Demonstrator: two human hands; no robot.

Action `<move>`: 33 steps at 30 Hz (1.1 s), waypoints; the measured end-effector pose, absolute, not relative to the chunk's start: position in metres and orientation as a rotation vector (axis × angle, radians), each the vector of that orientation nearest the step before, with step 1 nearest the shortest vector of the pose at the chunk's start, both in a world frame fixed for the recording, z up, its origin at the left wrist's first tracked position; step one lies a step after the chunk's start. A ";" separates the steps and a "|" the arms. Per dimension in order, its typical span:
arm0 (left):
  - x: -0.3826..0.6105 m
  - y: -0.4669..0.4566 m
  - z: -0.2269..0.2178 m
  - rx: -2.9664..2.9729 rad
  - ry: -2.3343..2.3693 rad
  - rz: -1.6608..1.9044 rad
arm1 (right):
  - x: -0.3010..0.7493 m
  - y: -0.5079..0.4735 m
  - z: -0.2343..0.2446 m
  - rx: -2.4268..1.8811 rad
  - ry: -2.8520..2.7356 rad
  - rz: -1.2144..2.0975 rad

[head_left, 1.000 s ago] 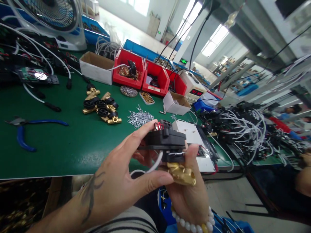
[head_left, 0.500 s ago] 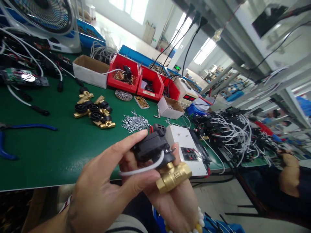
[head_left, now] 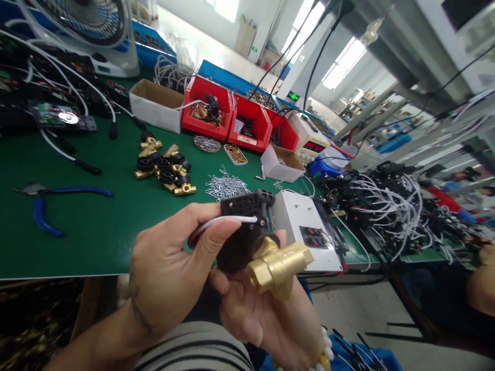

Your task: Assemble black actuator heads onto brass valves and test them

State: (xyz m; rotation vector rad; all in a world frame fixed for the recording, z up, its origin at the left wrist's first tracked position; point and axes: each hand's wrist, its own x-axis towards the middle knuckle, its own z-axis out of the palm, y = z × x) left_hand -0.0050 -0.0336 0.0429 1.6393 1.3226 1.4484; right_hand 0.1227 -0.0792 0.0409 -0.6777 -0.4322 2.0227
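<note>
A motorized ball valve, with a black actuator housing (head_left: 243, 232) on top of a brass valve body (head_left: 280, 268), is held in front of me. My left hand (head_left: 178, 252) grips the housing from the left, its thumb across a white cable (head_left: 228, 219). The housing's screwed underside faces me. My right hand (head_left: 266, 314) lies under and behind the valve with fingers curled against it; part of its grip is hidden. Just beyond is a pile of metal clips (head_left: 226, 184). Several brass valve bodies with black fittings (head_left: 166, 167) lie to the left of the clips.
Blue-handled pliers (head_left: 48, 216) lie on the green bench (head_left: 96, 250) at left. Red bins (head_left: 249, 123), a white carton (head_left: 157, 116) and a fan (head_left: 88, 26) line the back. A grey switch box (head_left: 296, 216) and heaped cabled actuators (head_left: 394, 206) stand at right. Another person's arm (head_left: 483, 281) shows at far right.
The valve has turned in my hands, so its housing underside now shows and the brass body sits at another angle. My right fingers have curled lower. The view has shifted slightly.
</note>
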 end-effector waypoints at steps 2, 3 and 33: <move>-0.004 -0.033 0.046 1.632 1.350 1.432 | 0.122 -0.081 0.039 -0.654 -0.450 2.060; -0.004 -0.033 0.047 1.636 1.332 1.426 | 0.122 -0.081 0.038 -0.646 -0.444 2.060; -0.006 -0.032 0.029 1.643 0.852 1.339 | 0.130 -0.080 0.049 -1.060 -0.788 0.991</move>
